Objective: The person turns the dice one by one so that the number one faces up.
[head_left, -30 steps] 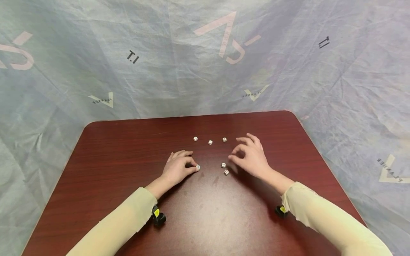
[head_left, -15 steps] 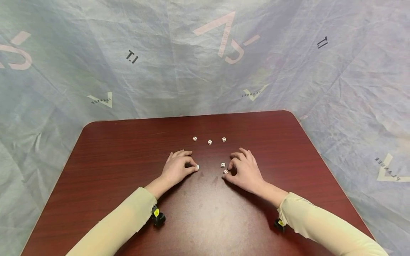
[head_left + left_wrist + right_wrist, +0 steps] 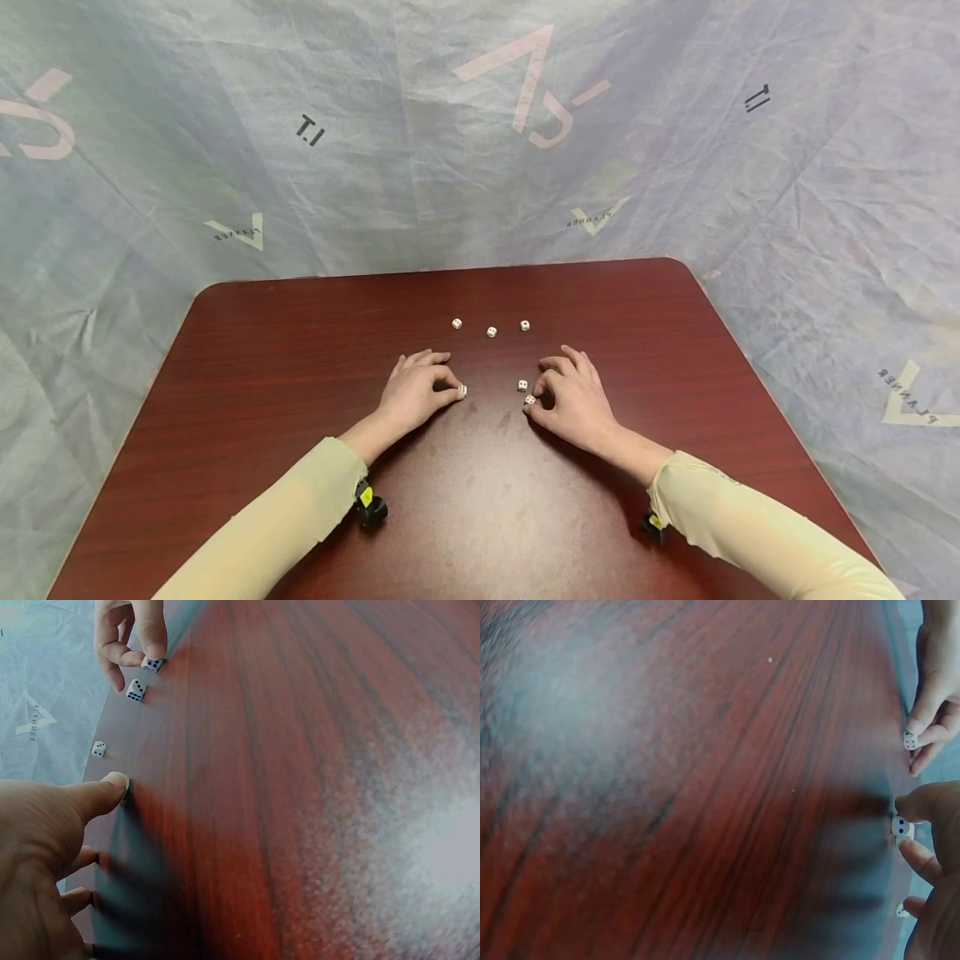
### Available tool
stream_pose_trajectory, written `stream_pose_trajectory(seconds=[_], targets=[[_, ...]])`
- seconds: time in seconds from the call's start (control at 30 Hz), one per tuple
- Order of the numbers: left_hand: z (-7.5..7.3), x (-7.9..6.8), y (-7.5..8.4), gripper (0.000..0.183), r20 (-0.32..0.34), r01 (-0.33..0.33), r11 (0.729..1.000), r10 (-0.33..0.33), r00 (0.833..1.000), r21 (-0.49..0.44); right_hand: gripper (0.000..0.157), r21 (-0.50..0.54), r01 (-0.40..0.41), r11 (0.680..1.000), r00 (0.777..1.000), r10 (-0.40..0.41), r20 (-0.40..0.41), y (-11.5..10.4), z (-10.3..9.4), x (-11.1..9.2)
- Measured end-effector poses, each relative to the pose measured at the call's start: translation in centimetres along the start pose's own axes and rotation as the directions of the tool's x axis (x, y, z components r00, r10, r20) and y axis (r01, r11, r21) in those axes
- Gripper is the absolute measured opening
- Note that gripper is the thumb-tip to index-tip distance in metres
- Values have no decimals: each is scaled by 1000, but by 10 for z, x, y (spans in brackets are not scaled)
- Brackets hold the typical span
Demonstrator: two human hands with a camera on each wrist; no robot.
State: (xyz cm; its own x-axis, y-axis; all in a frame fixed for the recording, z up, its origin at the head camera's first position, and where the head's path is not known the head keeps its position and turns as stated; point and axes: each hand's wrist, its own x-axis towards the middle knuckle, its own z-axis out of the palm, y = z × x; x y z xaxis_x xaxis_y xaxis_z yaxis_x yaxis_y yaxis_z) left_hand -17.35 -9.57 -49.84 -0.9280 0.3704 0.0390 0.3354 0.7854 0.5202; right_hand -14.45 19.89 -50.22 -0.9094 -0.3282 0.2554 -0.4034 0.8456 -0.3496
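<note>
My left hand (image 3: 414,392) rests at the middle of the table and pinches a white die (image 3: 462,391) between thumb and index finger. In the left wrist view the thumb hides most of that die; the right wrist view shows its dotted face. Across from it, my right hand (image 3: 576,406) has thumb and index finger on either side of another white die (image 3: 901,826), low at the tabletop. Just beyond that one sits a loose die (image 3: 522,386), which shows clearly in the left wrist view as a white die (image 3: 136,690) with dark pips.
Three more dice lie farther back in a loose row: a left die (image 3: 457,323), a middle die (image 3: 491,332) and a right die (image 3: 525,326). The reddish-brown table (image 3: 480,508) ends at a printed grey cloth (image 3: 420,150) behind and at both sides.
My right hand has come left and nearer to me, down to the nearest die on that side, and its thumb and index finger have closed on it. My left hand has stayed put with its die.
</note>
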Motion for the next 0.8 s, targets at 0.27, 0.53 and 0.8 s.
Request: stream_pose_trajectory(seconds=[0.27, 0.53, 0.8], targets=[[0, 0, 1, 6, 1, 6, 1000, -6, 1000, -2, 17, 7, 26, 1000, 1000, -25, -18, 2, -1, 0], [0, 0, 1, 7, -2, -3, 1000, 3, 1000, -1, 12, 26, 27, 999, 998, -26, -51, 4, -14, 3], [-1, -1, 2, 7, 0, 2, 1000, -2, 1000, -6, 10, 64, 50, 997, 991, -41, -124, 17, -41, 20]])
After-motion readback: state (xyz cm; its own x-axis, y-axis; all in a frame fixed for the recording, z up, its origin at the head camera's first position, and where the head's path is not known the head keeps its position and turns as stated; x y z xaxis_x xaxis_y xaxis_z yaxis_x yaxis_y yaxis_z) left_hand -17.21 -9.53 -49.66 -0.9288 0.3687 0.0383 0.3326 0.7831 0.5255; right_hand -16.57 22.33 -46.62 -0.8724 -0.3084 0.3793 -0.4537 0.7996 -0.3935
